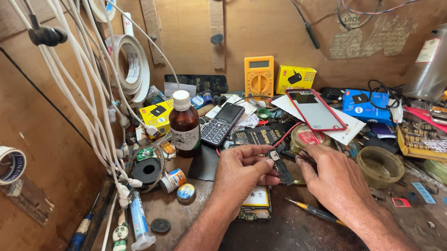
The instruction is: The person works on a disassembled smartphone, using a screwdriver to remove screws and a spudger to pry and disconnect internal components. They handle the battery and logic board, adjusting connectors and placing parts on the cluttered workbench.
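My left hand (242,173) pinches a small dark circuit board (281,168) between thumb and fingers, holding it above the workbench. My right hand (335,177) is closed around thin tweezers (304,158) whose tips reach toward the board. Under my left hand lies an opened phone body with a yellow-labelled battery (256,201). A yellow-handled screwdriver (316,211) rests on the dark bench just below my right hand.
A brown bottle with a white cap (184,123), a keypad phone (223,123), a yellow multimeter (259,76), a red-rimmed smartphone (315,110), a round dish (379,166) and a spray bottle (439,53) crowd the bench. White cables (90,84) hang at left.
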